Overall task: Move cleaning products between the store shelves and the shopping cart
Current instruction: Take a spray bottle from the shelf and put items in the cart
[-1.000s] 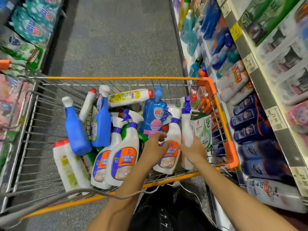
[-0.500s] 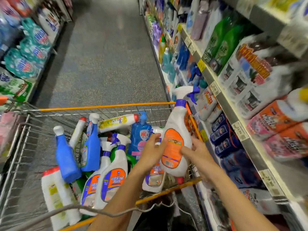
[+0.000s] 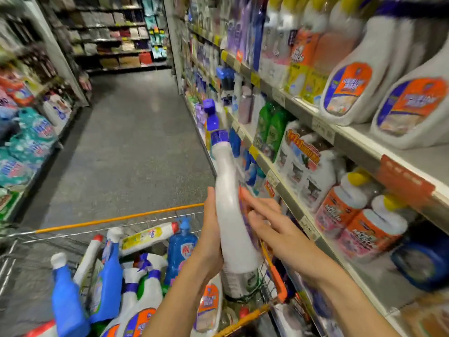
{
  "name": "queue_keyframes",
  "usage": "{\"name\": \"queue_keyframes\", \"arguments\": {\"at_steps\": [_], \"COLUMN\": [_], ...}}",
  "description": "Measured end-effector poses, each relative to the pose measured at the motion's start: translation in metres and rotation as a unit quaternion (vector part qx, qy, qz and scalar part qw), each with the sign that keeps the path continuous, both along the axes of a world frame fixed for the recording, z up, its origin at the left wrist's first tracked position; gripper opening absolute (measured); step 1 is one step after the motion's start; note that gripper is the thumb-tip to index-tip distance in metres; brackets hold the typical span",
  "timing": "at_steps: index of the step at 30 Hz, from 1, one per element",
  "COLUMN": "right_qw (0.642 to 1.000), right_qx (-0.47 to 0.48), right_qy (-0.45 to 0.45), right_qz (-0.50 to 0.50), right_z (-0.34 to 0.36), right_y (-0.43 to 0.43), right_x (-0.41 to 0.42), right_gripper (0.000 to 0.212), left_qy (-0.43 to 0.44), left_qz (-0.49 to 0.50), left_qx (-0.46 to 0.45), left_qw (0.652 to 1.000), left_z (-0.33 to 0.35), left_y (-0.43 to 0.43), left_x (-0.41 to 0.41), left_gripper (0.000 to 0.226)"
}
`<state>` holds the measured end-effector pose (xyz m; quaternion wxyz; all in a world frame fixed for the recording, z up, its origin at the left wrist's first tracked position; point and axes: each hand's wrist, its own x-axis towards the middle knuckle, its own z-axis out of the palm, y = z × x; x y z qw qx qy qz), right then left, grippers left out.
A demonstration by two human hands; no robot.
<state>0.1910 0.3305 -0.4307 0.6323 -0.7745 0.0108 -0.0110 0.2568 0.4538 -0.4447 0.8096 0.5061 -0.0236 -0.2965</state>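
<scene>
A white spray bottle (image 3: 229, 210) with a purple trigger head is held upright above the right side of the orange-rimmed shopping cart (image 3: 116, 218). My left hand (image 3: 210, 242) grips its lower body from the left, thumb pointing up along the side. My right hand (image 3: 264, 222) lies against the bottle's orange label side with mostly straight fingers; its thumb is hidden. Matching white bottles with orange labels (image 3: 347, 93) stand on the upper shelf (image 3: 359, 144) to the right.
The cart holds several spray bottles, among them blue ones (image 3: 65, 300) and a blue pump bottle (image 3: 181, 249). Stocked shelves run along the right, with pink and orange packs (image 3: 364, 229) lower down. More shelving lines the left of the aisle (image 3: 126, 132).
Both hands have lifted the white spray bottle out of the cart and raised it higher toward the right shelves. The bottle has turned, so its label faces right. My view has tilted upward.
</scene>
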Motion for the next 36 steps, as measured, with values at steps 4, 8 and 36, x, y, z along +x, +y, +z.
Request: {"name": "queue_keyframes", "arguments": {"at_steps": [4, 8, 36], "right_qw": [0.999, 0.984, 0.927], "right_qx": [0.039, 0.179, 0.139], "right_qy": [-0.009, 0.014, -0.137], "right_qz": [-0.029, -0.007, -0.321], "right_z": [0.010, 0.012, 0.057], "right_y": [0.006, 0.001, -0.082], "right_x": [-0.008, -0.012, -0.070], "right_gripper": [0.057, 0.075, 0.035], "left_qy": [0.040, 0.033, -0.382], "left_qz": [-0.022, -0.030, -0.139], "left_qx": [-0.117, -0.118, 0.028], "left_qw": [0.992, 0.992, 0.913], "left_z": [0.013, 0.017, 0.069], "left_y": [-0.004, -0.007, -0.123], "left_x": [-0.002, -0.005, -0.005], "left_gripper": [0.076, 0.065, 0.039]}}
